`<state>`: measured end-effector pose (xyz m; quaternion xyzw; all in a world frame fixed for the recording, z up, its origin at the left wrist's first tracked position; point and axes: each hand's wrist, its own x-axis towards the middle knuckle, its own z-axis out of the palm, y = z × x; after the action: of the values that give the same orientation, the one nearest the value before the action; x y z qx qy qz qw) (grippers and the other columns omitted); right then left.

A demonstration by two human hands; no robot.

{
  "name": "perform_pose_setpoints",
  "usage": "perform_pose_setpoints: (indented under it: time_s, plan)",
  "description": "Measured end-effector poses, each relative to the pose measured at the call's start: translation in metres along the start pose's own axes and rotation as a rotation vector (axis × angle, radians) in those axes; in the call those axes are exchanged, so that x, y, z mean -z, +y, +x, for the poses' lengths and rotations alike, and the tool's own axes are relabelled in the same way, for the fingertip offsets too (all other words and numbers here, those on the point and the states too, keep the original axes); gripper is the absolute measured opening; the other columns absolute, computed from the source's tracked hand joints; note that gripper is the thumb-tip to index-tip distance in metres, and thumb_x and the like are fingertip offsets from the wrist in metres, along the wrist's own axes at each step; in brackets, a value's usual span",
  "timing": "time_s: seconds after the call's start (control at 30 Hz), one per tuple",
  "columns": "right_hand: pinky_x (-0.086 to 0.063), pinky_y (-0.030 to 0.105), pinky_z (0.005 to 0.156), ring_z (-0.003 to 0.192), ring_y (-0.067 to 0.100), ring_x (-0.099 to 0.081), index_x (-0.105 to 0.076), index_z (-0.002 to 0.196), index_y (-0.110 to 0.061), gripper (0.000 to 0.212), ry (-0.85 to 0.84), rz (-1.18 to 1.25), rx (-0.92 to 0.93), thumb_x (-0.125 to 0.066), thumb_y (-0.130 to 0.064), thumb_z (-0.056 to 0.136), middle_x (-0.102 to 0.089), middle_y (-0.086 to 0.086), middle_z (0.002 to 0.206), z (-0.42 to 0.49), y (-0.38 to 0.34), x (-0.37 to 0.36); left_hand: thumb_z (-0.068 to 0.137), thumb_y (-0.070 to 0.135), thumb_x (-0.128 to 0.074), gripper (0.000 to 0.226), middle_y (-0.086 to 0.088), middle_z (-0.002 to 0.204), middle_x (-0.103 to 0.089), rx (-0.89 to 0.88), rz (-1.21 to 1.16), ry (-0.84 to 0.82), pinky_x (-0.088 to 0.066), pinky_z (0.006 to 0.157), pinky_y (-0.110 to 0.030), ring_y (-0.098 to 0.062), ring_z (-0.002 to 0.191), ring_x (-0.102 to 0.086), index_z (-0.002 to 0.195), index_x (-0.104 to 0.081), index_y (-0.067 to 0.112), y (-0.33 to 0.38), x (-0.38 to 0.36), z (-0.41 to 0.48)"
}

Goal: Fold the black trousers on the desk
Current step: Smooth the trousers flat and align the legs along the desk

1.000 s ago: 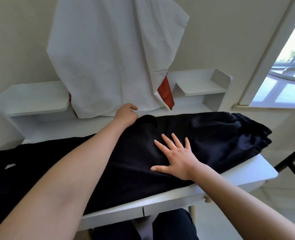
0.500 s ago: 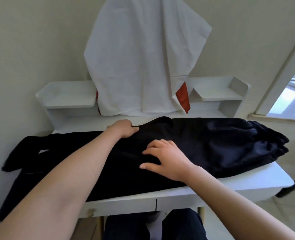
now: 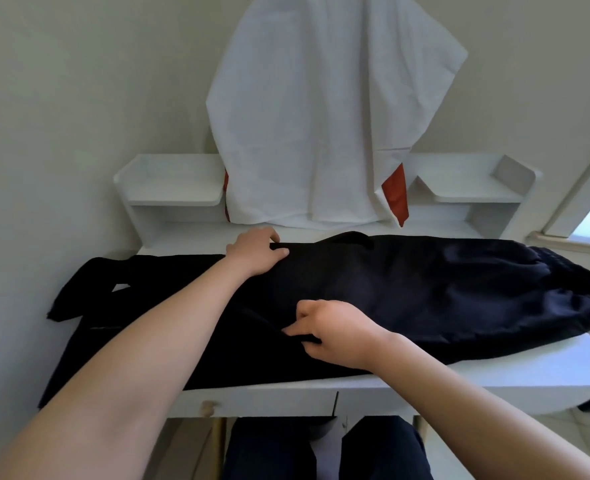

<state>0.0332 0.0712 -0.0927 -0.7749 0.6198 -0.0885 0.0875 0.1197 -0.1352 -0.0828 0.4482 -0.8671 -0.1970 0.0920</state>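
The black trousers (image 3: 425, 292) lie lengthwise across the white desk (image 3: 536, 372), waistband bunched at the right end, legs spilling over the left edge. My left hand (image 3: 257, 252) grips the far edge of the cloth near the middle, thumb on top and fingers curled under it. My right hand (image 3: 331, 332) pinches a fold of cloth at the near side, fingers curled into the fabric.
A white cloth with a red-orange patch (image 3: 324, 109) hangs on the wall over the desk's back. White shelves (image 3: 176, 188) stand at the back left and right. A drawer front with a knob (image 3: 208, 407) sits under the desktop. My knees (image 3: 324, 452) are below the desk.
My right hand has gone from flat on the cloth to curled and pinching it, sliding toward the near edge. My left hand has closed on the far edge. The view shifted left.
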Motion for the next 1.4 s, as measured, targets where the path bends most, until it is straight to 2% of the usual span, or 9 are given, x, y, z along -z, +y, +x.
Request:
perform_pose_setpoints:
  time_s: [0.27, 0.37, 0.47, 0.77, 1.0, 1.07, 1.13, 1.23, 1.4]
  plan:
    - [-0.043, 0.024, 0.070, 0.087, 0.009, -0.056, -0.053, 0.132, -0.029, 0.051, 0.125, 0.017, -0.029, -0.057, -0.054, 0.088, -0.057, -0.009, 0.107, 0.034, -0.012, -0.004, 0.094, 0.035, -0.050, 0.026, 0.001, 0.125, -0.055, 0.010, -0.102, 0.262, -0.038, 0.090, -0.040, -0.021, 0.113, -0.053, 0.118, -0.056, 0.027, -0.020, 0.014, -0.021]
    - [-0.038, 0.023, 0.068, 0.083, 0.003, -0.050, -0.052, 0.133, -0.028, 0.053, 0.179, 0.058, -0.034, -0.058, -0.054, 0.088, -0.057, -0.010, 0.109, 0.058, -0.023, -0.006, 0.093, 0.033, -0.052, 0.024, 0.005, 0.121, -0.058, 0.021, -0.120, 0.312, -0.039, 0.091, -0.040, -0.019, 0.111, -0.054, 0.115, -0.058, 0.027, -0.036, 0.028, -0.029]
    - [-0.038, 0.022, 0.068, 0.093, 0.008, -0.058, -0.054, 0.133, -0.027, 0.054, 0.183, 0.102, -0.042, -0.060, -0.053, 0.086, -0.057, -0.009, 0.112, 0.081, -0.034, -0.009, 0.093, 0.029, -0.053, 0.023, 0.004, 0.119, -0.060, 0.051, -0.156, 0.348, -0.043, 0.095, -0.042, -0.019, 0.110, -0.055, 0.115, -0.060, 0.024, -0.056, 0.039, -0.040]
    - [-0.052, 0.035, 0.082, 0.106, 0.020, -0.058, -0.050, 0.138, -0.021, 0.060, 0.161, 0.127, -0.071, -0.067, -0.043, 0.085, -0.054, 0.000, 0.121, 0.148, -0.072, -0.017, 0.091, 0.019, -0.055, 0.016, 0.002, 0.106, -0.065, 0.210, -0.221, 0.534, -0.048, 0.090, -0.043, -0.021, 0.100, -0.060, 0.103, -0.065, 0.022, -0.115, 0.060, -0.082]
    - [-0.053, 0.039, 0.083, 0.104, 0.025, -0.057, -0.056, 0.127, -0.016, 0.051, 0.098, 0.066, -0.123, -0.069, -0.039, 0.083, -0.052, 0.004, 0.120, 0.179, -0.100, -0.015, 0.089, 0.015, -0.054, 0.011, 0.005, 0.085, -0.060, 0.487, -0.340, 0.555, -0.040, 0.070, -0.027, -0.015, 0.082, -0.055, 0.093, -0.064, 0.017, -0.169, 0.076, -0.104]
    - [-0.053, 0.040, 0.081, 0.102, 0.026, -0.057, -0.058, 0.122, -0.014, 0.046, 0.077, 0.042, -0.145, -0.068, -0.037, 0.084, -0.053, 0.005, 0.117, 0.184, -0.107, -0.016, 0.090, 0.016, -0.052, 0.013, 0.003, 0.071, -0.058, 0.573, -0.374, 0.511, -0.042, 0.058, -0.030, -0.018, 0.069, -0.055, 0.080, -0.060, 0.015, -0.179, 0.079, -0.110]
    - [-0.053, 0.040, 0.081, 0.099, 0.028, -0.058, -0.060, 0.117, -0.011, 0.033, 0.084, 0.020, -0.160, -0.062, -0.028, 0.089, -0.055, 0.007, 0.115, 0.187, -0.112, -0.017, 0.091, 0.017, -0.050, 0.018, -0.006, 0.068, -0.060, 0.663, -0.525, 0.475, -0.051, 0.059, -0.035, -0.022, 0.060, -0.057, 0.075, -0.056, 0.010, -0.187, 0.080, -0.114]
    - [-0.053, 0.039, 0.078, 0.095, 0.028, -0.061, -0.066, 0.109, -0.011, 0.024, 0.171, 0.076, -0.183, -0.049, -0.016, 0.094, -0.060, 0.005, 0.107, 0.190, -0.112, -0.016, 0.096, 0.024, -0.049, 0.020, -0.013, 0.079, -0.061, 0.777, -0.923, 0.407, -0.054, 0.053, -0.033, -0.024, 0.062, -0.062, 0.103, -0.055, 0.006, -0.192, 0.081, -0.121]
    - [-0.047, 0.030, 0.081, 0.093, 0.019, -0.059, -0.067, 0.116, -0.019, 0.025, 0.331, 0.227, -0.110, -0.048, -0.021, 0.099, -0.059, -0.001, 0.105, 0.188, -0.107, -0.007, 0.090, 0.062, -0.045, 0.065, -0.014, 0.096, -0.064, 0.782, -1.281, 0.259, -0.055, 0.061, -0.038, -0.032, 0.087, -0.066, 0.129, -0.048, 0.010, -0.204, 0.085, -0.123]
